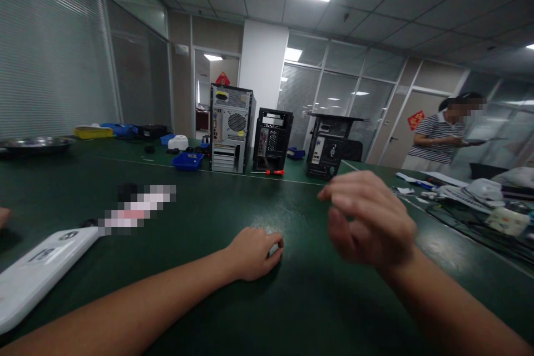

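My left hand [256,253] rests on the green table [200,311], its fingers curled in and the thumb bent toward the index finger. I see nothing held in it. Raised over the table to the right is my right hand [371,217], slightly blurred, with loosely bent fingers and the thumb apart, holding nothing visible. Beyond both hands stand a tall computer case [231,128], a smaller black case frame [273,136] and another black computer case [327,147]. A red-handled screwdriver [275,172] lies in front of the middle one. Neither hand touches these.
At left lie a white handheld device [50,267] and a metal tray [37,146]. A blue bin [187,161] and yellow tray [94,132] sit farther back. Cables and a white cap [486,192] crowd the right side. A person [442,136] in a striped shirt stands there.
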A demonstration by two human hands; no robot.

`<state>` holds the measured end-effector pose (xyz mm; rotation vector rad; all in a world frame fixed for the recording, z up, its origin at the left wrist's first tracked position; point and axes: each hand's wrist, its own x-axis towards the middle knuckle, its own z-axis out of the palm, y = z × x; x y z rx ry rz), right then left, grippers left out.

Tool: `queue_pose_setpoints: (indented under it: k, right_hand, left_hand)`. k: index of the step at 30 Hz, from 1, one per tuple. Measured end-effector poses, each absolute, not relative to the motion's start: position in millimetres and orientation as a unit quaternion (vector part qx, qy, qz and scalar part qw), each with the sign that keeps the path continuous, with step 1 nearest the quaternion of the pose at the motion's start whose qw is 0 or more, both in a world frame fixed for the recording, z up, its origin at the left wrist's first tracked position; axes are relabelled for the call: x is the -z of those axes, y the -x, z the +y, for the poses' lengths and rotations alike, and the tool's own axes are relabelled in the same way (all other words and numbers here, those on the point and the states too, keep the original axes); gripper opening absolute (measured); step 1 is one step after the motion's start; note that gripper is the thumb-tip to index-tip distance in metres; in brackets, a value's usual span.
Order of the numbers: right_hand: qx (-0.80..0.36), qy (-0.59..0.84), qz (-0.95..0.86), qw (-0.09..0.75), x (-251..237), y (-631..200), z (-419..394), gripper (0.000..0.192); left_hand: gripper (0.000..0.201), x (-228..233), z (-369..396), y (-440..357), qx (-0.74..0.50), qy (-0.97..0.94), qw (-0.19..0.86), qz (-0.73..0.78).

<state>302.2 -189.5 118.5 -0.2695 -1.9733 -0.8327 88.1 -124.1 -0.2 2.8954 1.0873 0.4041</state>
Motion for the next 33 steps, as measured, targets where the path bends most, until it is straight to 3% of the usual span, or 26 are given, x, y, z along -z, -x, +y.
queue_pose_setpoints:
  k: [2,5,9,13,19,27,33]
  right_hand:
    - [0.391,0.180,-0.754,0.496,-111.4,-340.6,-146.9,0.051]
    - [0.417,0.387,-0.684,0.457,-67.8,-412.4,-101.0,0.038]
    - [0.314,0.602,-0.684,0.268,-4.4,-493.2,-82.0,0.048]
    - [0.192,0.728,-0.608,0.253,15.3,-535.9,-80.5,0.063]
    - [-0.017,0.710,-0.655,0.259,26.0,-542.3,-79.2,0.063]
    - [-0.052,0.645,-0.683,0.340,22.0,-477.5,-74.7,0.049]
    - [-0.093,0.557,-0.762,0.317,5.6,-395.1,-90.1,0.042]
  left_hand:
    - [0.030,-2.3,-124.9,-86.9,-0.132,-0.930,0.019,0.343]
    - [0.031,-5.1,-125.6,-85.7,-0.125,-0.932,0.030,0.338]
    - [0.031,-4.0,-125.1,-85.9,-0.125,-0.934,0.031,0.333]
    - [0.030,-0.9,-124.1,-87.1,-0.126,-0.934,0.026,0.333]
    - [0.030,-0.7,-125.1,-86.7,-0.127,-0.934,0.023,0.333]
    - [0.030,1.2,-126.0,-85.9,-0.135,-0.932,0.013,0.335]
    - [0.028,2.5,-124.5,-85.3,-0.171,-0.910,0.031,0.376]
